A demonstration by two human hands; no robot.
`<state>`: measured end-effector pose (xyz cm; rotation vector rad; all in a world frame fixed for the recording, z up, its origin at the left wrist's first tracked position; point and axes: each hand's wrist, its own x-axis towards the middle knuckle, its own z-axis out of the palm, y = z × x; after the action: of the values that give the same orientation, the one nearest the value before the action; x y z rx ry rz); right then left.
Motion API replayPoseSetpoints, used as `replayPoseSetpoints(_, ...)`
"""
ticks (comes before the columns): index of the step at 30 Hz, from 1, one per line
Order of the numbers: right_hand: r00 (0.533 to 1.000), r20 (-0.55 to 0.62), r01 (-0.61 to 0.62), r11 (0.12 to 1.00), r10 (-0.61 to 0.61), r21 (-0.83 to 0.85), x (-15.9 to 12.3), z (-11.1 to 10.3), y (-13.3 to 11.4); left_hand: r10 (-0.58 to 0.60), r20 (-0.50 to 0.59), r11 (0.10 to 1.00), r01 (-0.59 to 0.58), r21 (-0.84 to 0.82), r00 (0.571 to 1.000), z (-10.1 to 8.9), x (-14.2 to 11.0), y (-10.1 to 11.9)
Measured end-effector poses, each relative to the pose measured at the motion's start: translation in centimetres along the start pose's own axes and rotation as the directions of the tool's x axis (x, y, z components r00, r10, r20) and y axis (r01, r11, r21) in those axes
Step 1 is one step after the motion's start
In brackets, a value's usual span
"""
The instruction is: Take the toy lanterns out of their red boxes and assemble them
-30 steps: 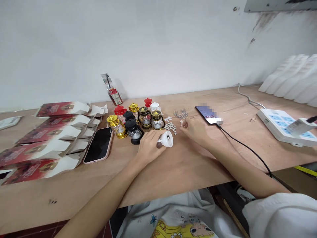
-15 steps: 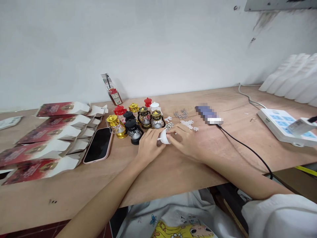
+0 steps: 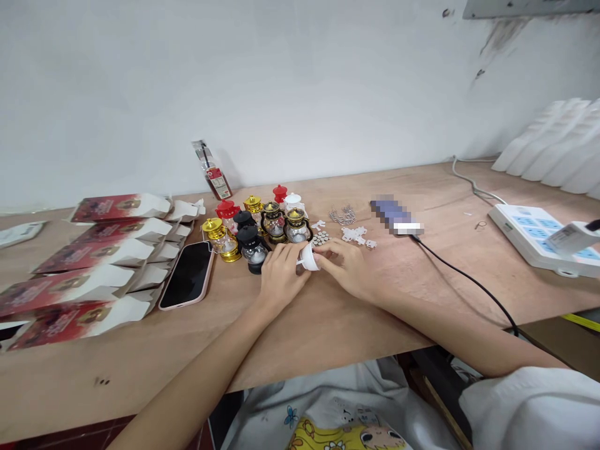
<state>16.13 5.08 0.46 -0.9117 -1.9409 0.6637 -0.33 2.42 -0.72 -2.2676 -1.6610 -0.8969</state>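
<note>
My left hand [image 3: 280,275] is closed round a small white lantern [image 3: 309,257] lying on its side on the wooden table [image 3: 328,312]. My right hand [image 3: 344,265] pinches at the lantern's open base, fingers closed; what they hold is too small to make out. Just behind the hands lies a little heap of button cells [image 3: 320,238]. A cluster of toy lanterns [image 3: 255,228] in gold, black, red and white stands behind my left hand. Small white plastic tabs [image 3: 357,235] and wire hooks [image 3: 343,215] lie behind my right hand.
A black phone in a pink case [image 3: 188,274] lies left of the lanterns, beside a row of red-and-white cartons [image 3: 89,262]. A second phone [image 3: 396,215] with a black cable [image 3: 469,281] lies to the right. A white power strip [image 3: 539,237] sits at the far right.
My right hand came back from the white tabs to the lantern's base and now pinches at it. My left hand kept hold of the lantern and shifted it slightly left.
</note>
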Motion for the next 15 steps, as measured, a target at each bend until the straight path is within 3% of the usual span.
replayPoseSetpoints(9, 0.988, 0.019, -0.15, 0.927, 0.153, 0.343, 0.3, 0.8, 1.9, 0.018, 0.003, 1.0, -0.018, -0.012, 1.0, -0.2, -0.1, 0.3)
replayPoseSetpoints(15, 0.987, 0.023, -0.156, 0.916, 0.159, 0.369, 0.5, 0.9, 2.4, 0.033, 0.016, 0.998, -0.033, -0.049, 0.999, -0.2, 0.0, 0.2)
